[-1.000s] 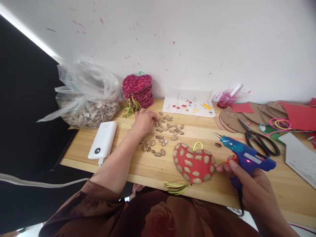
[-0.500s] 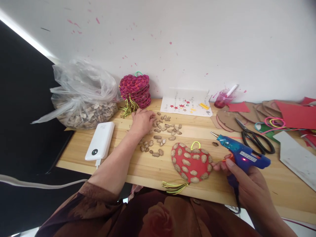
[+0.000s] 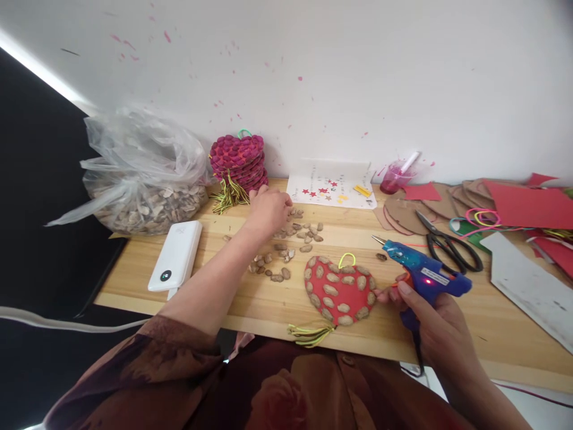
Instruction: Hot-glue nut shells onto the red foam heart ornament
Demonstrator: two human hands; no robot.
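My left hand (image 3: pixel 271 210) reaches over a scatter of peanuts (image 3: pixel 305 248) on the table, back of the hand up. Its fingers curl downward among the nuts and their tips are hidden, so I cannot see whether a nut is between them. My right hand (image 3: pixel 441 322) is closed around the grip of a blue glue gun (image 3: pixel 418 269), whose red light glows and whose nozzle points left. Its outstretched fingertips touch the right edge of a red heart (image 3: pixel 341 297), which lies flat with peanuts stuck on it, a yellow loop on top and a tassel below.
A plastic bag of peanut shells (image 3: pixel 152 206), a white power bank (image 3: pixel 175 254) and a stack of purple hearts (image 3: pixel 239 158) are on the left. A paper sheet (image 3: pixel 308 179) and a cup (image 3: pixel 396 177) stand behind. Scissors (image 3: pixel 452 248), cardboard (image 3: pixel 405 216) and red sheets (image 3: pixel 532 203) lie right.
My left hand has moved right across the loose peanuts. My right hand keeps the glue gun by the heart. The whole view has shifted slightly.
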